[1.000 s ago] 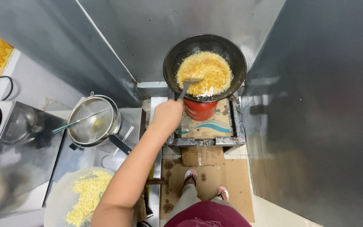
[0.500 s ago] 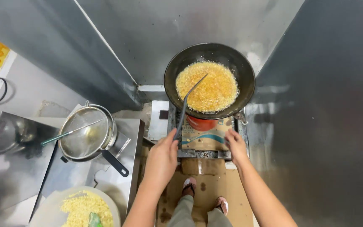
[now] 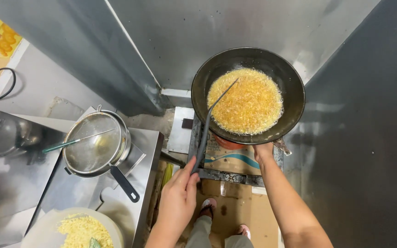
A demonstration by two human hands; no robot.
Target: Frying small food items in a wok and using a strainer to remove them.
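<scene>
Left hand (image 3: 178,195) pinches the near end of a long dark utensil (image 3: 206,131), its far tip dipped in bubbling yellow food in the black wok (image 3: 295,92) on the burner far right. Right hand (image 3: 263,151) sits at the wok's near rim, grip hidden, cannot tell. Strainer pot (image 3: 95,144) on steel counter (image 3: 145,160) left, bowl of yellow shreds (image 3: 76,229) near left

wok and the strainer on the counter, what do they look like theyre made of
Wok: probably dark seasoned steel or iron; its inner wall is matte black with a faint sheen. Strainer: likely stainless steel, bright and silvery with a fine mesh bowl, plus a black handle that looks like plastic.
</scene>
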